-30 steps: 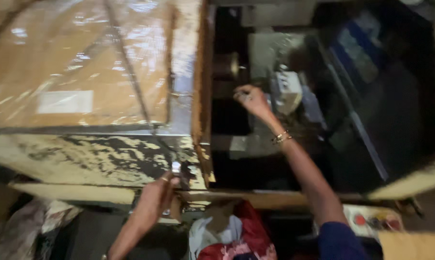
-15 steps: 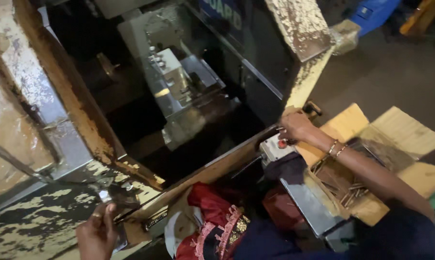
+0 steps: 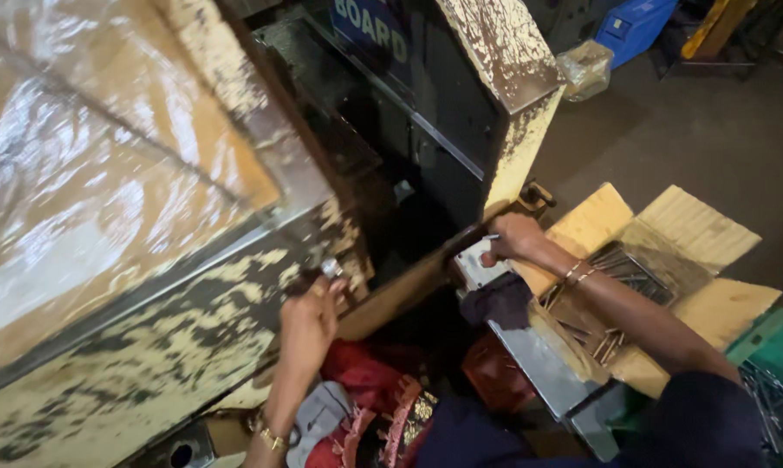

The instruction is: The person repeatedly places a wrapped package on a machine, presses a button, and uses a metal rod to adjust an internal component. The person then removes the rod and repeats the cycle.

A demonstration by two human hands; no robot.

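My left hand [image 3: 309, 314] is closed around a small shiny metal knob [image 3: 330, 268] on the worn, cream-painted front of a press machine [image 3: 149, 364]. My right hand [image 3: 511, 238] rests on a small grey control box [image 3: 474, 264] at the machine's lower right corner, fingers pressing on it. Bangles circle both wrists. The dark opening of the machine [image 3: 391, 173] lies between my two hands. A dark cloth [image 3: 498, 301] hangs just below the control box.
A plastic-covered brown panel [image 3: 88, 156] fills the upper left. An open cardboard box [image 3: 660, 260] holding thin metal pieces sits on the right, beside a green crate [image 3: 773, 364]. A blue container [image 3: 634, 26] stands on the floor beyond. Red cloth [image 3: 365, 390] lies at my lap.
My view swung left and down. My right hand left the machine's inside and came to the control box. My left hand stays on the small knob.
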